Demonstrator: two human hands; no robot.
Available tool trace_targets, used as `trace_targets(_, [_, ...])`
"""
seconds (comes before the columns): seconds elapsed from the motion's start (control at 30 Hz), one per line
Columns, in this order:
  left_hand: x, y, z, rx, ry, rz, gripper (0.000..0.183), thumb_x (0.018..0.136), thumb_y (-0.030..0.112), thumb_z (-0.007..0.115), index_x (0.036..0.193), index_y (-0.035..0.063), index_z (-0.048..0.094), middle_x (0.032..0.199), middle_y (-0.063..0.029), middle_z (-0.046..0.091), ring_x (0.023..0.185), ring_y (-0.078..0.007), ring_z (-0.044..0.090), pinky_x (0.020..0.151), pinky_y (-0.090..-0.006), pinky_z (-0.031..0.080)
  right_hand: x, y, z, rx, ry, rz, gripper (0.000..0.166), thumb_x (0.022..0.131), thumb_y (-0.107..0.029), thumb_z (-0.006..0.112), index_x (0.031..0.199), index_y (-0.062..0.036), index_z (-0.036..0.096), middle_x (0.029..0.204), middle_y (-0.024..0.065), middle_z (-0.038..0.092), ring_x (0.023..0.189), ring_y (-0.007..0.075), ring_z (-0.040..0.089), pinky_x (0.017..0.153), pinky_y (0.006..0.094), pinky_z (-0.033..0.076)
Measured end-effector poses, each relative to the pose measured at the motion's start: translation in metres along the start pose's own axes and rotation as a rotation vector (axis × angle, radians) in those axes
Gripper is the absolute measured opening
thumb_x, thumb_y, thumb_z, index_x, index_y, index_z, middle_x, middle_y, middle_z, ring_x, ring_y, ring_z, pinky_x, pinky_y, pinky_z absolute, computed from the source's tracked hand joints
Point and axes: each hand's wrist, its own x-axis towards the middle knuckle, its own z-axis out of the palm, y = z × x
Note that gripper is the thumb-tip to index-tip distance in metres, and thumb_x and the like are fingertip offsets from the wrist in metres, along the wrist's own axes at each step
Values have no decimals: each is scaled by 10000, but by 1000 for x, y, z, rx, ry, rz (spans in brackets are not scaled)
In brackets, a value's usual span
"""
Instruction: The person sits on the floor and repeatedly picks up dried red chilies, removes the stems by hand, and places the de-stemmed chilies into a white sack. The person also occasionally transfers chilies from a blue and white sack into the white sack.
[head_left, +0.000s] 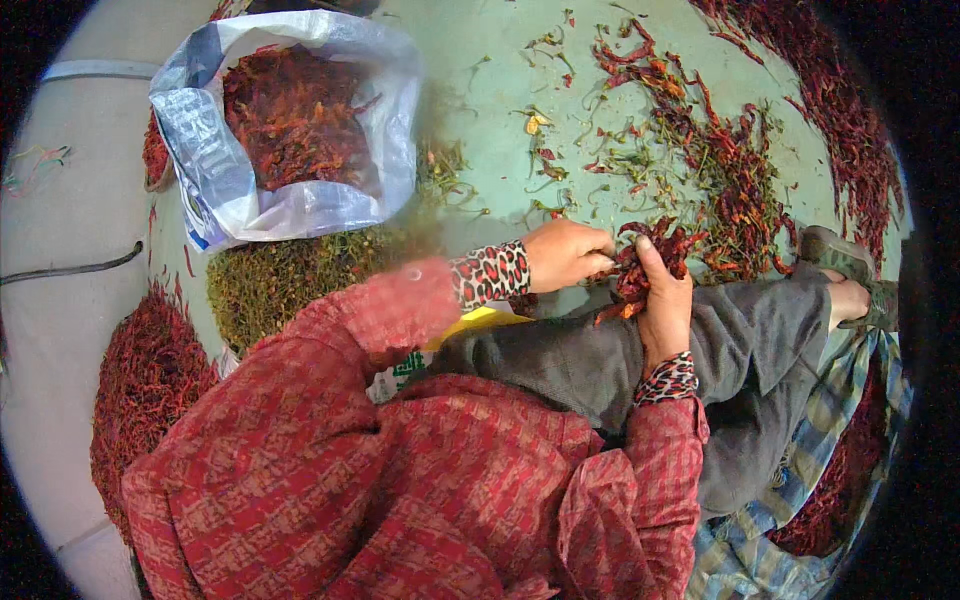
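Observation:
My right hand (664, 304) is closed around a bunch of dried red chili peppers (628, 281), its thumb pressed on top. The bunch is just above my trouser leg (555, 356). At its left edge, the thumb and fingers of my left hand (566, 255) are pinched together on the end of a pepper; the exact part is hidden by the fingertips. Beyond both hands, loose dried chilies (742, 180) lie in a strip on a pale green floor sheet (502, 97). Green stems (637, 165) are scattered beside them.
At the upper left stands an open white woven sack (202, 135) holding dried chilies (300, 120). Below it is a heap of stems (285, 281). More chilies are piled at left (150, 382) and upper right (832, 112). A checked cloth (810, 480) lies by my legs; a black cable (82, 266) crosses the left floor.

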Motion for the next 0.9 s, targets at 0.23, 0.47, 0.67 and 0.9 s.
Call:
trace_targets(0.23, [37, -67, -37, 362, 108, -253, 227, 783, 225, 454, 903, 49, 533, 881, -158, 545, 815, -313, 531, 696, -400, 431, -1, -8, 2, 111, 56, -24, 160, 760, -142, 600, 881, -52, 548, 769, 3, 560, 603, 90, 520, 505, 225, 427])
trace_targets(0.47, [35, -128, -58, 708, 88, -399, 217, 777, 201, 471, 951, 79, 516, 947, -133, 512, 867, -310, 528, 741, -401, 426, 5, -3, 1, 64, 57, -54, 193, 740, -168, 628, 872, -45, 559, 745, -15, 556, 608, 73, 503, 517, 212, 404])
trace_targets(0.67, [7, -117, -82, 479, 386, -368, 230, 761, 235, 515, 911, 62, 532, 876, -152, 508, 825, -292, 522, 708, -374, 416, 2, -7, 4, 91, 25, 18, 148, 748, -161, 609, 834, -53, 555, 666, -13, 541, 549, 92, 502, 477, 223, 406])
trace_targets(0.9, [29, 8, -20, 177, 299, -25, 157, 745, 190, 524, 859, 82, 538, 761, -93, 547, 695, -243, 555, 599, -319, 446, 2, -5, 0, 39, 46, -41, 238, 737, -126, 623, 928, -19, 530, 817, 12, 557, 678, 106, 527, 590, 234, 434])
